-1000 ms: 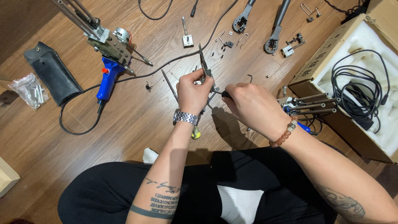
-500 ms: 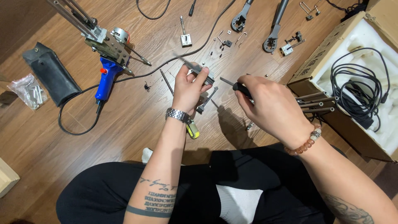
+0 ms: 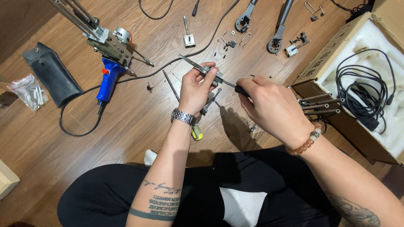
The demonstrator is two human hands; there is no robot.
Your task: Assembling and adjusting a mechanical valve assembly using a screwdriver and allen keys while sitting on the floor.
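My left hand grips a small grey metal assembly, fingers wrapped round its block, with a thin flat blade-like bar sticking out toward the upper left. My right hand is closed on a black-handled screwdriver, whose slim shaft meets the assembly's right side. I judge the work to be midway: a fastener on this part is being driven or loosened, though the screw itself is too small for me to see.

Just below my left wrist lies a second screwdriver with a yellow-green handle on the wooden floor. A loose steel rod lies left of my left hand. Beyond my hands, small screws and clips are scattered, and two ratchet-like metal arms lie untouched further out, so I take it several pieces are not yet fitted.

Well to the left, a blue-handled power tool with a bare metal frame lies with its black cord looping over the floor, beside a black pouch and a clear bag of parts. To the right, an open cardboard box lined with white foam holds a coiled black cable; three metal rods lie against its near side.
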